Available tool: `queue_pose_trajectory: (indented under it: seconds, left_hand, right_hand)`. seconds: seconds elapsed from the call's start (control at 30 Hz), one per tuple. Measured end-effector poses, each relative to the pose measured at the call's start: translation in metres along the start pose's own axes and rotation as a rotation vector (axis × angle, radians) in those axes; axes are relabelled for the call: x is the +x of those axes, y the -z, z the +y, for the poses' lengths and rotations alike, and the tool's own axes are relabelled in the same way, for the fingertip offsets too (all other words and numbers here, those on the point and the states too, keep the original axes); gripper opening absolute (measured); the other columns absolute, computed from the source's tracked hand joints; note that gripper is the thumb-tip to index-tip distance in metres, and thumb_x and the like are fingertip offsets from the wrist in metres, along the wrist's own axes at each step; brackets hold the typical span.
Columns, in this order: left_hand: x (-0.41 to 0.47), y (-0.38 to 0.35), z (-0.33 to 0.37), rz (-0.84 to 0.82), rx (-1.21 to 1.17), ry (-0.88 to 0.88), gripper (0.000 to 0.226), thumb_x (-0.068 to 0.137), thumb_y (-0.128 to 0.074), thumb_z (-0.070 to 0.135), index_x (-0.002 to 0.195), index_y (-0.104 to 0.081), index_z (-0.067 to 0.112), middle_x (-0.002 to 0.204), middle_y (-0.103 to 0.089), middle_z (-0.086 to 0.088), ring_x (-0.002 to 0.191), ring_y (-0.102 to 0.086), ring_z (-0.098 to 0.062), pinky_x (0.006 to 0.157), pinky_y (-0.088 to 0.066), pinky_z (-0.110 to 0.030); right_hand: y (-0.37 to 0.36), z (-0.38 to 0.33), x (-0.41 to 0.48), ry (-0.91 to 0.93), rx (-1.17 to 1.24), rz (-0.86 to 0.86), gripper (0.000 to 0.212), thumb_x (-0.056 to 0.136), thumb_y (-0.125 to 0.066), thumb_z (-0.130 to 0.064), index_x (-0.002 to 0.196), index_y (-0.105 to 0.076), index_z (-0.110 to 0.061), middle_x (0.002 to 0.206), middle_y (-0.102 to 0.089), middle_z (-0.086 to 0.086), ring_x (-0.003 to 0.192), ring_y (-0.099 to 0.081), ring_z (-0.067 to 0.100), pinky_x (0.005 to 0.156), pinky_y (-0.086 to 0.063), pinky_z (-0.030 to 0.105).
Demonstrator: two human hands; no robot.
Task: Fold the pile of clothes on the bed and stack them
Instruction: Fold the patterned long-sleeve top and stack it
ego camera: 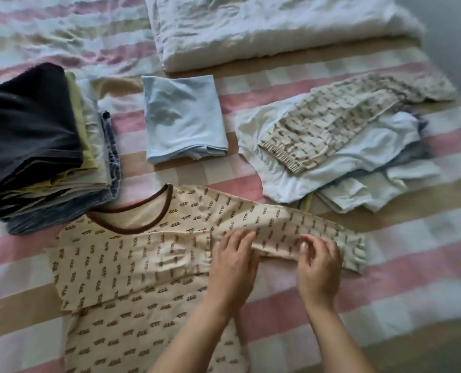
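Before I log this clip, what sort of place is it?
Most likely a bedroom: a striped bedsheet covers the surface, a folded white duvet lies at the far end, and a stack of folded clothes sits on it.

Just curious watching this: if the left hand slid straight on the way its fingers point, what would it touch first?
The left hand points up the bed across the patterned top. Past the top's shoulder edge comes bare striped bedsheet, then probably the folded light blue garment, though depth is hard to judge.

hands (234, 265): two, bare | forearms: bare, sleeveless | rings, watch: none visible
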State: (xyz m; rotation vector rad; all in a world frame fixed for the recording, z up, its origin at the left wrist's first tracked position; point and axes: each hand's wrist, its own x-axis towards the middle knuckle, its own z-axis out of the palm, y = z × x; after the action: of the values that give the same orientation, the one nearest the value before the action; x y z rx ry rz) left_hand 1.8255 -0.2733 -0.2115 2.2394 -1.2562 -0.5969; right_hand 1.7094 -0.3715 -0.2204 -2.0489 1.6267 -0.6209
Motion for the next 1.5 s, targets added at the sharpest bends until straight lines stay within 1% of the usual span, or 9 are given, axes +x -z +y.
queue_pose_trajectory:
  seconds: [0.2, 0.33, 0.47, 0.67, 0.8, 0.93, 1.1, 1.27, 1.5]
  left_hand:
    - [0.032, -0.048, 0.07, -0.033, -0.022, -0.177, 0.027, 0.086, -0.056, 0.009, 0.112, -0.063, 0.007, 0.115, -0.06, -0.008, 0.106, -0.054, -0.029, 0.086, -0.048, -0.04]
    - [0.039, -0.075, 0.089, -0.102, -0.03, -0.171, 0.035, 0.088, -0.051, 0.01, 0.122, -0.057, 0.01, 0.123, -0.054, -0.006, 0.113, -0.048, -0.025, 0.095, -0.04, -0.034]
    - [0.045, -0.08, 0.092, -0.108, -0.128, -0.069, 0.035, 0.087, -0.053, 0.007, 0.122, -0.057, 0.009, 0.123, -0.055, -0.006, 0.114, -0.047, -0.023, 0.098, -0.034, -0.028]
    - [0.051, -0.051, 0.109, -0.227, -0.838, 0.332, 0.012, 0.091, -0.055, 0.012, 0.1, -0.063, 0.01, 0.095, -0.066, -0.005, 0.091, -0.061, -0.02, 0.082, -0.048, -0.031]
    - [0.044, -0.019, 0.114, -0.24, -1.112, 0.332, 0.023, 0.084, -0.06, 0.022, 0.101, -0.06, 0.008, 0.081, -0.063, -0.002, 0.074, -0.062, -0.013, 0.066, -0.049, -0.025]
    - [0.035, 0.014, 0.106, -0.092, -1.189, 0.338, 0.004, 0.087, -0.057, 0.002, 0.088, -0.058, 0.006, 0.064, -0.059, 0.004, 0.059, -0.057, -0.003, 0.053, -0.047, -0.015]
    - [0.017, 0.073, 0.066, 0.016, -1.252, 0.38, 0.027, 0.09, -0.049, 0.015, 0.068, -0.064, 0.011, 0.058, -0.063, 0.0, 0.052, -0.059, -0.009, 0.047, -0.05, -0.02]
    - [-0.018, 0.14, -0.002, 0.099, -1.21, 0.374, 0.023, 0.077, -0.058, 0.033, 0.088, -0.074, 0.02, 0.083, -0.073, -0.008, 0.071, -0.069, -0.018, 0.06, -0.058, -0.027]
    - [-0.052, 0.191, -0.102, 0.157, -1.239, 0.466, 0.023, 0.079, -0.054, 0.027, 0.086, -0.074, 0.016, 0.077, -0.072, -0.008, 0.063, -0.067, -0.015, 0.054, -0.055, -0.023]
  right_hand:
    - [0.036, 0.062, 0.03, -0.243, -0.113, 0.145, 0.031, 0.077, -0.071, -0.008, 0.105, -0.063, 0.002, 0.106, -0.056, 0.028, 0.098, -0.049, 0.043, 0.079, -0.036, 0.04]
    - [0.044, 0.087, 0.041, -0.425, -0.172, 0.009, 0.046, 0.079, -0.07, -0.029, 0.117, -0.056, -0.006, 0.118, -0.053, 0.022, 0.109, -0.045, 0.038, 0.089, -0.031, 0.04]
    - [0.048, 0.087, 0.048, -0.481, -0.154, -0.074, 0.028, 0.082, -0.067, -0.031, 0.101, -0.064, -0.011, 0.112, -0.058, 0.013, 0.107, -0.047, 0.033, 0.086, -0.034, 0.036]
    - [0.06, 0.043, 0.029, -0.314, 0.406, -0.046, 0.009, 0.085, -0.064, -0.015, 0.084, -0.056, -0.021, 0.087, -0.061, 0.001, 0.083, -0.059, 0.015, 0.069, -0.044, 0.015]
    - [0.061, -0.001, 0.007, -0.097, 0.492, -0.068, 0.02, 0.086, -0.062, -0.009, 0.093, -0.057, -0.027, 0.096, -0.057, -0.008, 0.09, -0.057, 0.004, 0.077, -0.044, 0.009]
    - [0.059, -0.037, -0.009, 0.003, 0.515, -0.207, 0.023, 0.09, -0.051, -0.018, 0.11, -0.063, -0.017, 0.109, -0.056, -0.01, 0.104, -0.054, 0.005, 0.089, -0.043, 0.014]
    - [0.057, -0.072, -0.028, 0.134, 0.584, -0.211, 0.029, 0.084, -0.043, -0.027, 0.104, -0.063, -0.024, 0.109, -0.058, -0.01, 0.105, -0.054, 0.002, 0.088, -0.043, 0.013]
    - [0.025, -0.096, -0.039, 0.084, 0.602, -0.206, 0.029, 0.089, -0.049, -0.007, 0.099, -0.056, -0.033, 0.104, -0.055, -0.004, 0.095, -0.054, 0.004, 0.08, -0.044, 0.012]
    - [-0.031, -0.103, -0.05, 0.114, 0.451, -0.365, 0.031, 0.088, -0.052, 0.001, 0.101, -0.058, -0.027, 0.101, -0.055, -0.005, 0.096, -0.055, 0.006, 0.083, -0.047, 0.02]
